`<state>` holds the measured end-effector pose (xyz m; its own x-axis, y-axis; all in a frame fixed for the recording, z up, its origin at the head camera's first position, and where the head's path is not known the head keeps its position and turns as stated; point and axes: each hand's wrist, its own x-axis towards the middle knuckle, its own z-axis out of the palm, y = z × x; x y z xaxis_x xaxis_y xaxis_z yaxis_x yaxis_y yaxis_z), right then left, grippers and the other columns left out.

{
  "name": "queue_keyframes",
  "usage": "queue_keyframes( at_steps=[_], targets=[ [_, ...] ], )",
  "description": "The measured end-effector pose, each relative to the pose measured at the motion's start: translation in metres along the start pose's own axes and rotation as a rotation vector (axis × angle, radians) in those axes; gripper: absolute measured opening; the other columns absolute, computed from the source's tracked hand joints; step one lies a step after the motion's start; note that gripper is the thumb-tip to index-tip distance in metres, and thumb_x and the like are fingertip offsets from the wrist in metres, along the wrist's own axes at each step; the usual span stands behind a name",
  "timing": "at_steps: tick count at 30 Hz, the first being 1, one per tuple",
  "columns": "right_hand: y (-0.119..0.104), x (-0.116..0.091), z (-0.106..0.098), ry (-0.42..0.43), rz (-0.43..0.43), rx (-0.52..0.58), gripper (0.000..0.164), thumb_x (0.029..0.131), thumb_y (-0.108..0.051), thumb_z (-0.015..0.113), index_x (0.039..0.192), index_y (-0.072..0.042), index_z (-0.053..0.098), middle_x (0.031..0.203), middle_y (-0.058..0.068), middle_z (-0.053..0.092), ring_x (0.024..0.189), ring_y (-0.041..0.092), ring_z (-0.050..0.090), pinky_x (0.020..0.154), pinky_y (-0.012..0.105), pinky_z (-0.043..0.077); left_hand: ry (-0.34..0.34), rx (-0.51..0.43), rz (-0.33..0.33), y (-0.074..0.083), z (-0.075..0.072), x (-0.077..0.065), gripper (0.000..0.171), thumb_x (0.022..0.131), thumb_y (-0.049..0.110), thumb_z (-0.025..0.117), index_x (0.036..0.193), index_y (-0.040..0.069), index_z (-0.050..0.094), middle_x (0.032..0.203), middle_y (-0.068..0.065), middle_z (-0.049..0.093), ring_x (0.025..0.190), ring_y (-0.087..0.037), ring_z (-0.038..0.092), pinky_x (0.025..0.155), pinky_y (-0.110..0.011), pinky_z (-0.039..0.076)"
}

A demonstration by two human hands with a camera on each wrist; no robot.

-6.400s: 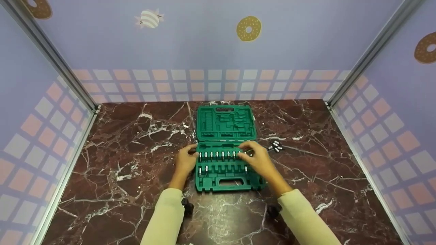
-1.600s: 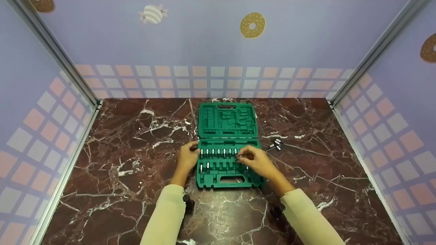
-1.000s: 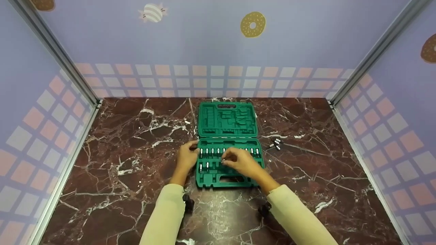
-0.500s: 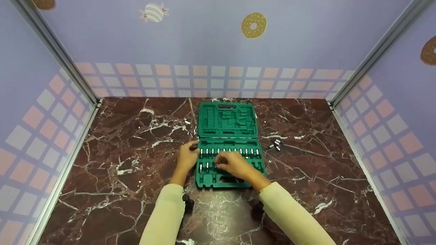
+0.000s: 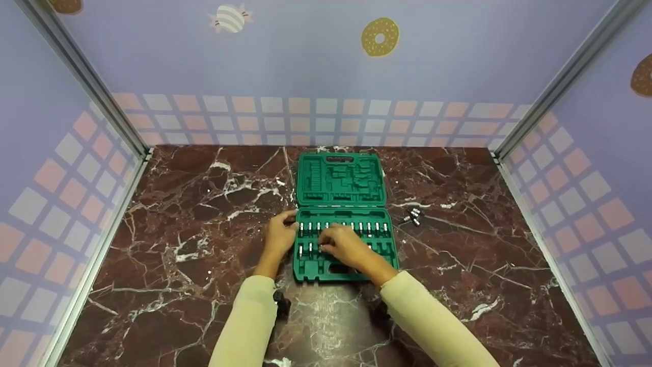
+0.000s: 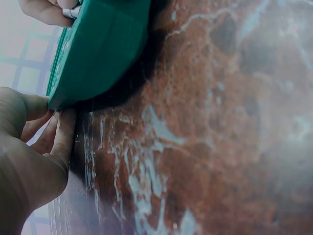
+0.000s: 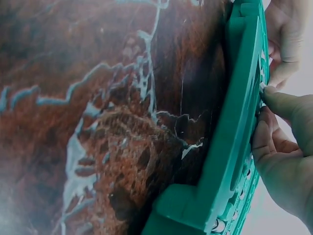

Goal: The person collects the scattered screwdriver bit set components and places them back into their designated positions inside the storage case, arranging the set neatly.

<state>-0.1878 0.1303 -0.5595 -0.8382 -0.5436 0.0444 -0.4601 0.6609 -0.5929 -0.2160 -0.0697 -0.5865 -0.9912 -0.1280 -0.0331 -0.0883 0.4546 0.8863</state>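
Note:
An opened green plastic socket case lies on the table, lid folded back. Silver sockets stand along its upper row; the lower row shows a few, among them a socket at its left end. My left hand holds the case's left edge, thumb on the rim and fingers against the side, as the left wrist view shows. Over the lower row, my right hand pinches a small silver socket between thumb and fingers. The right hand covers part of both rows.
Several loose silver pieces lie in a small heap right of the case. The dark red marble-patterned table is enclosed by patterned panels at the back, left and right.
My right hand has moved from the right part of the upper row leftward and down to the lower row, carrying a socket. My left hand has stayed at the case's left edge.

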Motion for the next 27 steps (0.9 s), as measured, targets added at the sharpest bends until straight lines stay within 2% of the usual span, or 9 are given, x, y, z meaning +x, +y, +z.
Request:
queue_keyframes(
  at_steps=[5,11,17,21,24,27],
  targets=[
    [-0.002,0.003,-0.001,-0.004,0.038,0.004,0.009,0.095,-0.011,0.074,0.103,-0.006,0.076,0.100,0.010,0.067,0.093,0.025,0.069,0.081,0.038,0.059,-0.010,-0.005,-0.001,0.002,0.000,0.001,0.033,0.096,0.004,0.067,0.128,0.008,0.073,0.115,-0.013,0.075,0.108,-0.031,0.071,0.095,-0.048,0.054],
    [-0.003,0.008,-0.001,0.008,0.102,0.019,0.018,0.092,-0.013,0.078,0.108,-0.005,0.073,0.106,0.012,0.066,0.098,0.027,0.066,0.086,0.043,0.057,-0.017,-0.003,-0.008,0.003,0.000,0.000,0.033,0.097,0.004,0.066,0.129,0.009,0.073,0.117,-0.013,0.075,0.111,-0.032,0.070,0.096,-0.048,0.054],
    [-0.003,0.013,-0.002,0.018,0.172,0.074,0.017,0.089,-0.010,0.081,0.102,-0.005,0.072,0.099,0.012,0.071,0.095,0.027,0.066,0.088,0.047,0.055,-0.022,-0.005,-0.021,0.003,0.000,0.000,0.035,0.097,0.005,0.067,0.131,0.012,0.072,0.119,-0.013,0.074,0.112,-0.031,0.070,0.095,-0.048,0.055],
    [-0.004,0.016,0.000,0.021,0.180,0.073,0.016,0.088,-0.008,0.082,0.099,-0.004,0.071,0.093,0.012,0.072,0.090,0.027,0.066,0.102,0.051,0.049,-0.021,-0.010,-0.028,0.003,0.000,-0.001,0.035,0.098,0.005,0.067,0.131,0.011,0.072,0.118,-0.013,0.074,0.111,-0.032,0.069,0.094,-0.048,0.055],
    [-0.005,0.017,0.002,0.037,0.176,0.054,0.014,0.088,-0.008,0.081,0.096,-0.003,0.070,0.090,0.011,0.071,0.086,0.026,0.064,0.099,0.049,0.051,-0.016,-0.011,-0.027,0.002,0.000,-0.002,0.034,0.097,0.004,0.066,0.131,0.010,0.072,0.117,-0.014,0.074,0.110,-0.032,0.070,0.093,-0.048,0.055],
    [-0.005,0.016,0.004,0.047,0.178,0.045,0.013,0.089,-0.008,0.081,0.095,-0.003,0.070,0.089,0.011,0.070,0.084,0.023,0.062,0.084,0.046,0.054,-0.014,0.003,-0.022,0.002,0.001,-0.002,0.035,0.097,0.004,0.066,0.131,0.010,0.072,0.117,-0.014,0.074,0.109,-0.032,0.070,0.092,-0.048,0.055]
  ],
)
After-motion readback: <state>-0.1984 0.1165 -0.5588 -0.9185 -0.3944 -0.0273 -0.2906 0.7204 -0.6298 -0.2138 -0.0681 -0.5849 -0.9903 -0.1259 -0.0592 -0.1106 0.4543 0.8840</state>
